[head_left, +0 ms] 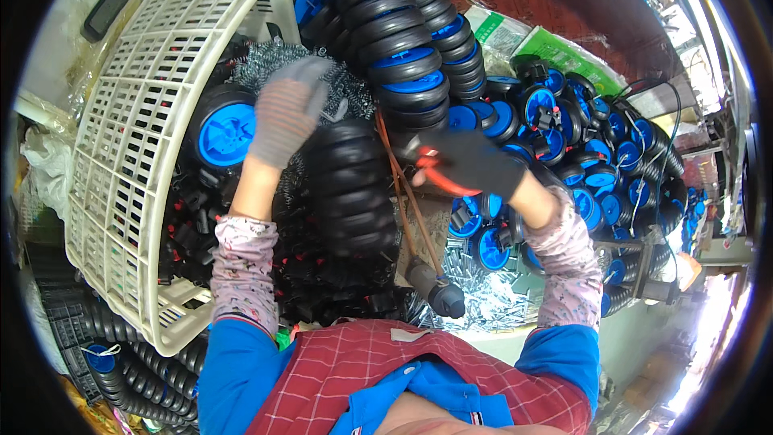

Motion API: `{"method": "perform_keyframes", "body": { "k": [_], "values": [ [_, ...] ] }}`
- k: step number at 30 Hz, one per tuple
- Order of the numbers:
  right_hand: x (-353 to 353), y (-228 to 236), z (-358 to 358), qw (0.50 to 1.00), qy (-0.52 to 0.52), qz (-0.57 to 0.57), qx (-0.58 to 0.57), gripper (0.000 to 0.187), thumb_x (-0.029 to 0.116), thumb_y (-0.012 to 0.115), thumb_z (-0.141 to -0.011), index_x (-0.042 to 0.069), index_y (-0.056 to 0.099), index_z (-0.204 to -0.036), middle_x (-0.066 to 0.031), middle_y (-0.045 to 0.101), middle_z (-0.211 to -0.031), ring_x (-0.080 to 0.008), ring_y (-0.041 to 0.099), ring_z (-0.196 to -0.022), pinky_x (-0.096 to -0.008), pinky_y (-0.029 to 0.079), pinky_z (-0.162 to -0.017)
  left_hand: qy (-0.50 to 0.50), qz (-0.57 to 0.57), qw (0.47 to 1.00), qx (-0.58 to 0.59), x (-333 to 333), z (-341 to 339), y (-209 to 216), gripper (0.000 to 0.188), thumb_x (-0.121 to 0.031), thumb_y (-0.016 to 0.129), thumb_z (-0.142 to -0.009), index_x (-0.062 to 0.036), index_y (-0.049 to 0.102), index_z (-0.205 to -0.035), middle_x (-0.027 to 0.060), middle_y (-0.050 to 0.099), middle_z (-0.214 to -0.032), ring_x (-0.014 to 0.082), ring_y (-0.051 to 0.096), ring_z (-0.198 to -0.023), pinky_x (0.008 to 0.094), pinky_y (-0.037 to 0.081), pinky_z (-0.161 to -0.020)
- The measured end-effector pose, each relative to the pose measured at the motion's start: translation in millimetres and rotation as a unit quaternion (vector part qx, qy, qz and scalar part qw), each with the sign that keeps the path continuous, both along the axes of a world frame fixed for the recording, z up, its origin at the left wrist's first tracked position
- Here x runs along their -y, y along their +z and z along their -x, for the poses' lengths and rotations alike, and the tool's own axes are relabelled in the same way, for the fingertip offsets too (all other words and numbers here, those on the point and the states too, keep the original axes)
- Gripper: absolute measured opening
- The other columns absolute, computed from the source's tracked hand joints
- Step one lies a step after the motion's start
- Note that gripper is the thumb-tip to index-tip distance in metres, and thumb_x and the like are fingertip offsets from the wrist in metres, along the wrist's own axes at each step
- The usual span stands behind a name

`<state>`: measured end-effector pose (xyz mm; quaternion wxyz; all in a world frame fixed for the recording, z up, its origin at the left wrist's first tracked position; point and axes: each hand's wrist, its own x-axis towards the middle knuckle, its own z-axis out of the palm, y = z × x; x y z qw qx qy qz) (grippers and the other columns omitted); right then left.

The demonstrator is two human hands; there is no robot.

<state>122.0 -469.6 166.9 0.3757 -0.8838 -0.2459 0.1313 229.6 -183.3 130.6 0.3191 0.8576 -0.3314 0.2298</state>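
Note:
My left hand (288, 117), in a grey striped glove, is over a heap of small metal springs (270, 60). Its fingers are smeared by motion, so whether they grip anything cannot be made out. In a black glove, my right hand (475, 163) is closed on a red-handled hand tool (435, 167), which looks like pliers. Between the hands lies a row of black tyred wheels (350, 185). A black wheel with a blue hub (227, 135) sits left of my left hand. Below the right hand, a dark cylindrical tool (435, 286) lies beside brown cords (403, 193).
A white plastic basket (121, 153) lies tipped on its side at the left, with black parts spilling out. Stacked wheels (394, 32) stand ahead. Many blue-hubbed wheels (596, 173) are piled at the right. Loose metal pins (483, 290) lie near my body.

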Motion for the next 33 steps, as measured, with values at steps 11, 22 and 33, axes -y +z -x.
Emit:
{"method": "perform_keyframes", "body": {
  "k": [11,22,33],
  "values": [
    [32.3,89.5,-106.1,0.899,-0.101,0.426,0.023,0.057,0.057,0.069,-0.082,0.011,0.068,-0.116,-0.0173,0.071,-0.106,-0.0376,0.067,-0.103,-0.0454,0.051,-0.088,-0.078,0.013,0.985,-0.154,84.9,-27.6,-69.4,0.052,-0.023,0.065,-0.088,-0.0087,0.049,-0.135,0.0193,0.053,-0.138,0.0406,0.058,-0.116,0.0446,0.048,-0.099],
    [-15.7,63.1,-138.2,0.833,-0.071,0.547,-0.041,0.062,0.059,0.07,-0.079,0.012,0.068,-0.12,-0.0193,0.072,-0.102,-0.0389,0.067,-0.101,-0.0457,0.052,-0.088,-0.05,-0.002,0.989,-0.137,73.0,-14.0,-64.1,0.043,-0.019,0.071,-0.079,-0.0096,0.062,-0.12,0.018,0.045,-0.147,0.0403,0.056,-0.123,0.0456,0.05,-0.101],
    [1.5,29.7,-117.9,0.9,-0.008,0.399,0.176,0.046,0.046,0.076,-0.077,0.013,0.07,-0.109,-0.0133,0.071,-0.087,-0.0364,0.069,-0.086,-0.0465,0.054,-0.074,-0.051,0.035,0.995,-0.076,55.9,-0.3,-68.7,0.031,-0.017,0.072,-0.08,-0.0081,0.061,-0.107,0.0217,0.05,-0.141,0.0433,0.057,-0.118,0.0473,0.049,-0.1]
  ]
}}
